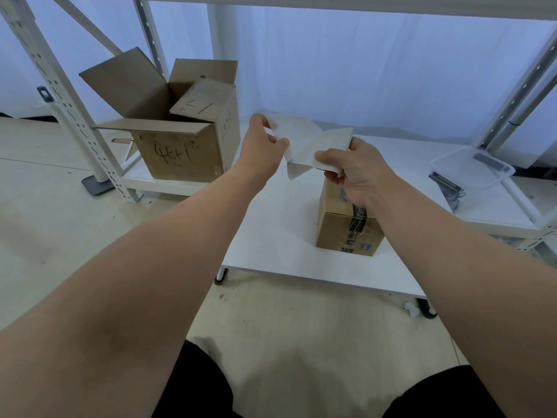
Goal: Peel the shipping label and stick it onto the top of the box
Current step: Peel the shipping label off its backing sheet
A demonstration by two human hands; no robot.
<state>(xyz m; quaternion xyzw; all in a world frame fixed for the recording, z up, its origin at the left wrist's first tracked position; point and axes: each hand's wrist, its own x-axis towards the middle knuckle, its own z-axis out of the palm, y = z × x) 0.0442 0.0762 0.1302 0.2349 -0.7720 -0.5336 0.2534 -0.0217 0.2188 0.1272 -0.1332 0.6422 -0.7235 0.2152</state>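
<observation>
A small sealed cardboard box with dark printed tape stands on a low white table. Above it I hold a white shipping label with both hands, and its two layers are partly pulled apart. My left hand pinches the far left layer. My right hand pinches the near right layer, just over the box's top. The box's top face is mostly hidden behind my right hand and the label.
A large open cardboard box with a smaller box inside sits on a low shelf at the left. A clear plastic tray with dark parts lies at the right. White rack posts stand on both sides.
</observation>
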